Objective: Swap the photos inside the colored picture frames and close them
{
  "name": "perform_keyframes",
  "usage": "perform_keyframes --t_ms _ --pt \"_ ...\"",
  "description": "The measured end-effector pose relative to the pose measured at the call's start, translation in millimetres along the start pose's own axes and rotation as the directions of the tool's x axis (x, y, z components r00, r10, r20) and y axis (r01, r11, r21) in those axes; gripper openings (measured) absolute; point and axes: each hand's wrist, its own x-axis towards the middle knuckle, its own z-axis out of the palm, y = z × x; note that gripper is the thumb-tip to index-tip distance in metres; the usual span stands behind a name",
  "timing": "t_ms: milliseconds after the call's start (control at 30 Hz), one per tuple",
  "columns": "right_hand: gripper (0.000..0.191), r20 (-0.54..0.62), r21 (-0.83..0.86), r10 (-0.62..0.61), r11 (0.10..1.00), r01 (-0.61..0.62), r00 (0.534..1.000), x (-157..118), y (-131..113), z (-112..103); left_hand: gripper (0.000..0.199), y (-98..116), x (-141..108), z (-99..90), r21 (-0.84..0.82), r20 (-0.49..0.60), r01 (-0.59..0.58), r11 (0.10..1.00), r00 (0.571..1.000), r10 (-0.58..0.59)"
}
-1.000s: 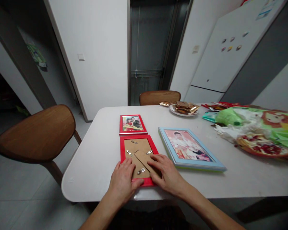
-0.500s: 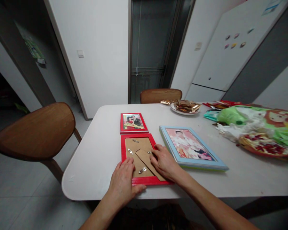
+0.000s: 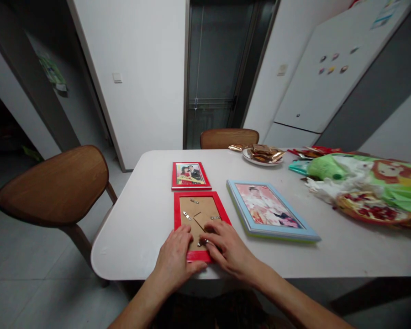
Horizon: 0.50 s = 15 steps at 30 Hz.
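Note:
A red picture frame (image 3: 222, 208) lies face down near the table's front edge, with its brown backing board (image 3: 202, 208) upward. Small metal clips sit around the board, among them a left clip (image 3: 187, 215) and a right clip (image 3: 214, 218). My left hand (image 3: 174, 252) grips the frame's lower left corner, fingers on top and thumb along the front edge. Bent over the board's lower part, my right hand (image 3: 231, 249) has its fingertips closed at the lower clip (image 3: 199, 244), which they partly cover. The board's stand flap is partly hidden under that hand.
A smaller-looking red frame (image 3: 174, 176) with a photo stands behind, face up. To the right lie a light blue frame (image 3: 238, 201), a plate (image 3: 249, 159) of wrapped snacks and a green bag (image 3: 402, 196) by fruit remains. Wooden chairs (image 3: 55, 187) flank the white table (image 3: 133, 228).
My right hand has moved from the right clip down and left to the lower clip. The stand flap now shows less tilted-out. My left hand stays at the frame's corner.

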Motion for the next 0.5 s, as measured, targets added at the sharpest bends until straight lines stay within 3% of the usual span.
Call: perform_keyframes --t_ms 133,367,500 --pt "0.020 0.098 0.051 -0.045 0.998 0.040 0.994 -1 -14 -4 0.047 -4 0 3.3 -0.029 -0.051 -0.041 0.999 0.998 0.039" --pt "0.021 0.103 0.127 -0.050 0.991 0.037 0.993 -5 -9 -5 0.045 -2 -1 2.0 -0.060 -0.075 -0.057 0.997 0.996 0.053" --pt "0.026 0.072 0.113 0.012 0.993 -0.021 0.997 9 -3 2 0.045 -1 -1 2.1 -0.085 -0.096 -0.071 0.994 0.993 0.063"
